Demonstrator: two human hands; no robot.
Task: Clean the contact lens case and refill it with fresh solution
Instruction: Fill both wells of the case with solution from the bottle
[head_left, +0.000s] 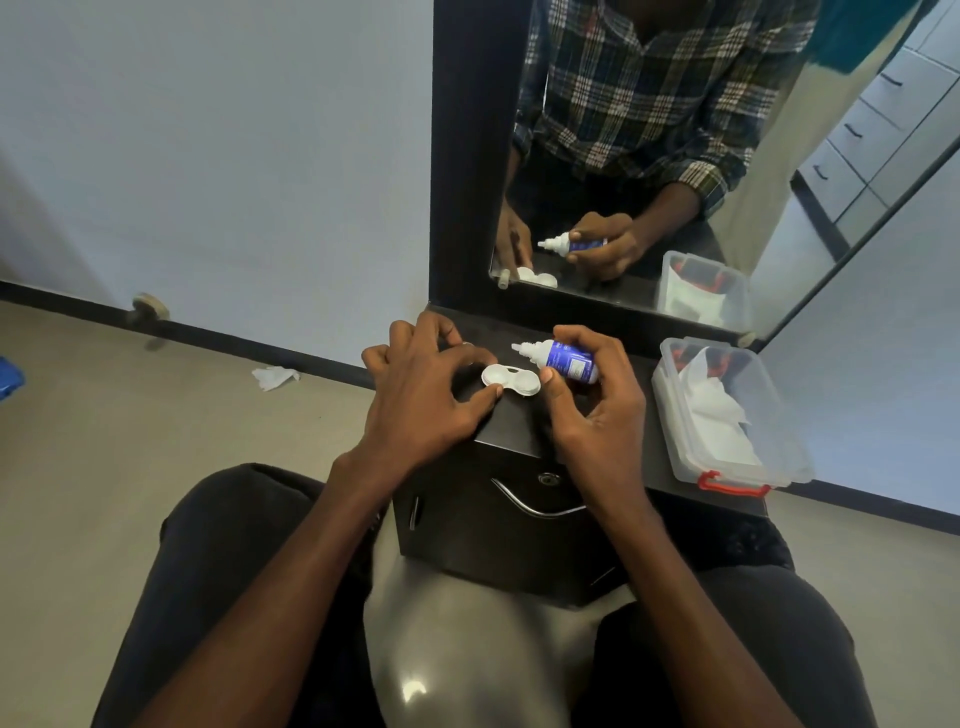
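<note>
— While the dark surface (519, 431) carries the lens case (510, 382) near its back left corner, which step is this?

— Filling, I judge. The left hand (415, 395) pinches the case steady; the right hand (592, 415) grips the solution bottle (563, 359), nozzle sideways.

— Next?

— Tip the nozzle over one open well and squeeze gently.

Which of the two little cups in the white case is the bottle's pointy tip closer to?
The cup on the right side of the lens case. The bottle in the right hand points its tip just above it; the left hand pinches the other cup.
</note>
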